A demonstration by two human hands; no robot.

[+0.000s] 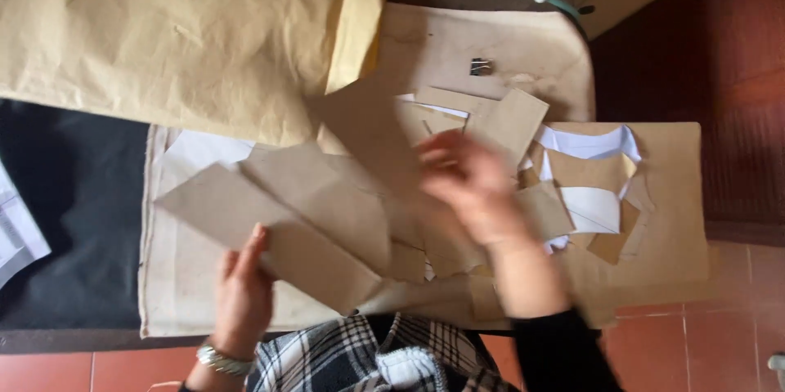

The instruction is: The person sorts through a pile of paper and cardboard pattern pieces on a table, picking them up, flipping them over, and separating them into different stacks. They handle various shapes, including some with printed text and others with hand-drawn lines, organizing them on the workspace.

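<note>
The person stands over a table spread with a big brown paper sheet (654, 245), and the work in hand looks like sorting through cut paper pieces. The left hand (243, 294), a metal watch (221, 359) at the wrist, is closed on the near edge of a long grey-brown paper strip (270, 232), thumb under and fingers over, holding it lifted above the pile. The right hand (473, 188) is blurred with motion; its fingers seem spread and reaching into the loose heap of smaller paper pieces (507, 122) at the middle of the table, but I cannot tell whether it grips any of them.

As I judge it, the sorting is only partly done: one strip is picked out and in hand, while most pieces lie jumbled and overlapping, brown ones mixed with white ones (593, 208) to the right. Nothing looks stacked or set aside in order yet.

A large crumpled tan paper bag (163, 32) covers the far left of the table, and a small black binder clip (480, 67) sits beyond the heap.
</note>
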